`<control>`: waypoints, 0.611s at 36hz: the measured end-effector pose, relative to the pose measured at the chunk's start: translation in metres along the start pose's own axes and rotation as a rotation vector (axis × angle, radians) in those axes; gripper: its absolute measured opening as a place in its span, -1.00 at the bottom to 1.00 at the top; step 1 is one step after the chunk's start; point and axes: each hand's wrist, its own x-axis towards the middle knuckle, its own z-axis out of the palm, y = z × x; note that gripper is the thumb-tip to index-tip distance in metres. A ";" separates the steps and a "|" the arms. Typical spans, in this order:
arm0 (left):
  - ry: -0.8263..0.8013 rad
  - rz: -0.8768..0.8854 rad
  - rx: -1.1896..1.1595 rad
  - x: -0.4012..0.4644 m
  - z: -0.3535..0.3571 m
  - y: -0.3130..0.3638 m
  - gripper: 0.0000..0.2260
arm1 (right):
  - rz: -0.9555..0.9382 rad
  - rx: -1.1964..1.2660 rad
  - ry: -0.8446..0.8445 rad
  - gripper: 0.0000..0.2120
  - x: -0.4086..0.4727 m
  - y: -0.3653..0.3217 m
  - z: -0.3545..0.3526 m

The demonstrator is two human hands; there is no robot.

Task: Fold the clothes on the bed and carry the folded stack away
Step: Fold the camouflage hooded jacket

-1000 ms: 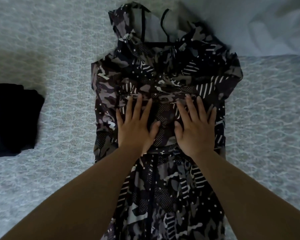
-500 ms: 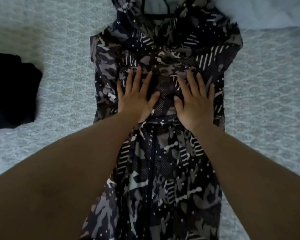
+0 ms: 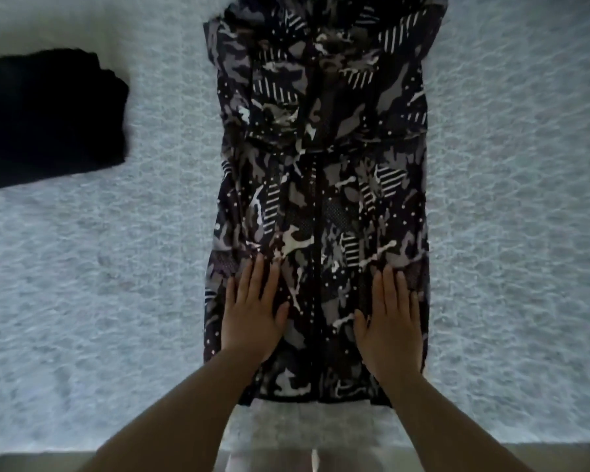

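Pale textured bedspread [image 3: 511,212] carries our camouflage jacket [image 3: 321,185], stretching away beyond our fingertips. Our left hand [image 3: 252,318] and right hand [image 3: 390,321] press flat, fingers straight. Folded black garment [image 3: 48,117] lies far left.

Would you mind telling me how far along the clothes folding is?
Done: a black folded garment lies at the left on the bed. In hand: the left hand and right hand press flat on the camouflage jacket, sleeves tucked in. Left: folding it shorter, stacking, carrying away.
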 end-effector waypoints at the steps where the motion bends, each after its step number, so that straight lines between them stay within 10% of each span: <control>1: 0.005 -0.033 -0.006 -0.006 0.002 0.000 -0.39 | -0.007 -0.008 -0.008 -0.36 -0.006 0.002 0.002; 17: 0.062 -0.664 -0.458 -0.069 0.004 -0.036 -0.42 | -0.028 0.069 -0.057 -0.40 -0.062 0.000 0.010; 22: 0.121 -0.438 -0.243 -0.080 0.006 -0.020 -0.40 | -0.034 0.153 -0.056 -0.38 -0.078 0.004 0.017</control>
